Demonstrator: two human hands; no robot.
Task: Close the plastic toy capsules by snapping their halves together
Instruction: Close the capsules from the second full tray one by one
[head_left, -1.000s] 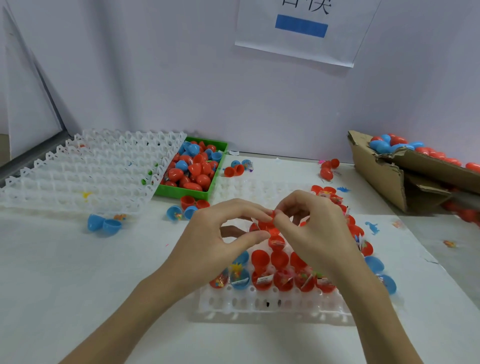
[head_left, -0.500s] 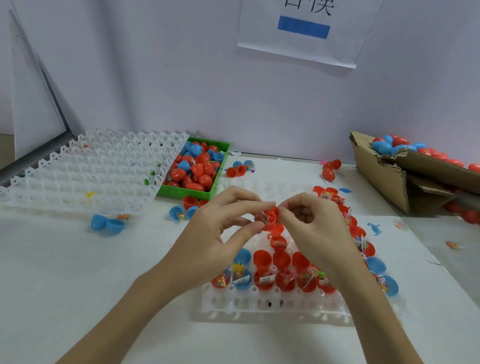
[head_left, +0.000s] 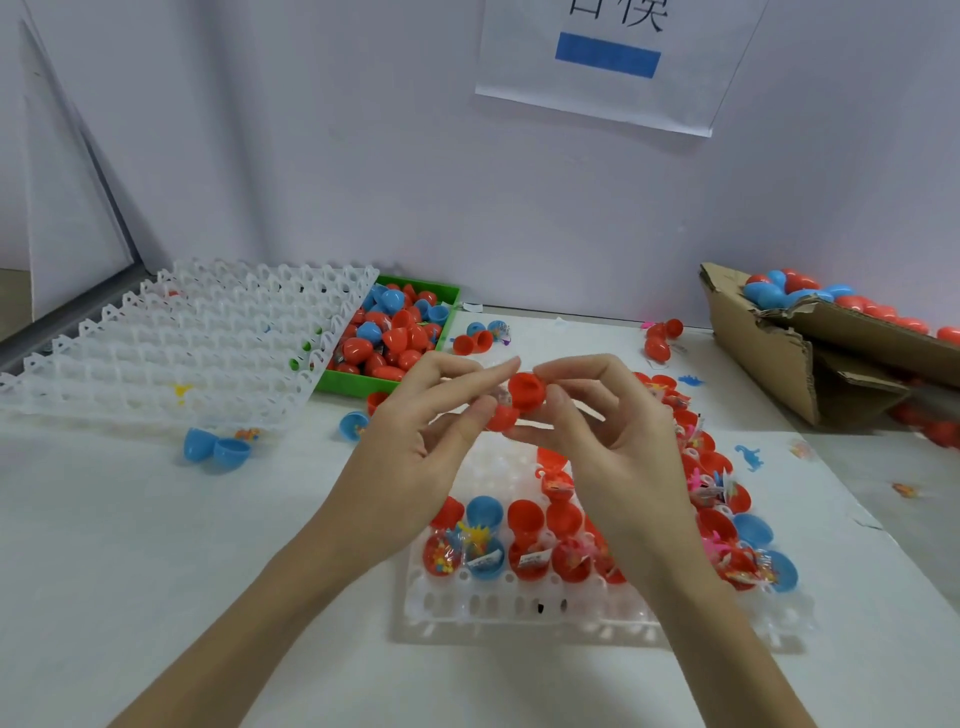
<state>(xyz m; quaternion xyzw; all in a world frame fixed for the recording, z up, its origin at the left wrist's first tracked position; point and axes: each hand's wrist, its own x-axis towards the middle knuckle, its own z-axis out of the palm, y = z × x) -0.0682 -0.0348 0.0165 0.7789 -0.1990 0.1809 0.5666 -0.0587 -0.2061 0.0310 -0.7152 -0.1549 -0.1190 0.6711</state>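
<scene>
The red capsule is held in the air above the far end of the white tray, its two halves still apart at an angle: the upper half is a rounded cup tipped so its hollow faces up and toward the camera, and the lower, smaller half sits below and to the left of it, partly hidden by a thumb. The pair runs on a slant, from lower left to upper right; whether the halves touch at a hinge I cannot tell. The left hand pinches the lower half between thumb and forefinger, the other fingers stretched out above. The right hand pinches the upper half at its right rim, fingers curled. Below the hands, the tray rests on the white surface and holds rows of open red and blue halves with small packets in them. To the left lie an open blue capsule, a stack of empty white trays and a green bin full of closed capsules. A torn cardboard box with more capsules stands at the right.
</scene>
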